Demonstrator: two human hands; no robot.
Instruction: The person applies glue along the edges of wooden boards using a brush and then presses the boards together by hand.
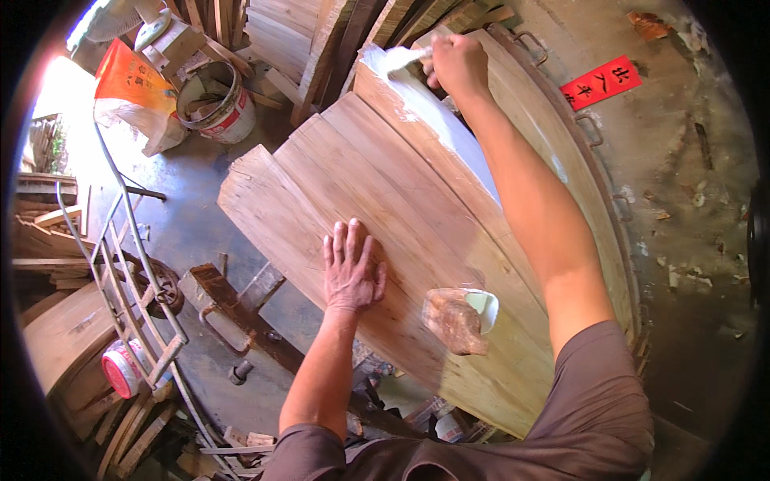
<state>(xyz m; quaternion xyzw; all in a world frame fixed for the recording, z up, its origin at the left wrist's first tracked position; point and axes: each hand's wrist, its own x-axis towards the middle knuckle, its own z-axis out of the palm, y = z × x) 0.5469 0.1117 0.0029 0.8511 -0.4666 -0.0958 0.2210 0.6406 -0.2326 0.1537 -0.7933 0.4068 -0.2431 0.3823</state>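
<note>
My right hand (459,68) is closed at the far end of a wide wooden panel (385,184), gripping what looks like a brush (401,58) with a white-coated end; its handle is mostly hidden in my fingers. The brush touches a raised board, whose upper face carries a streaky white coating (437,132). My left hand (353,268) lies flat on the panel's bare planks, fingers spread, holding nothing. Right of that hand, a crusted brown container (457,319) rests on the panel, with something pale inside its opening.
Metal handles (592,131) line the curved wood along the right. A red paper strip (601,82) lies beyond. At the far left stand a bucket (228,116) and an orange-white sack (132,88). A metal-framed cart (132,240) and stacked wood (68,313) occupy the left.
</note>
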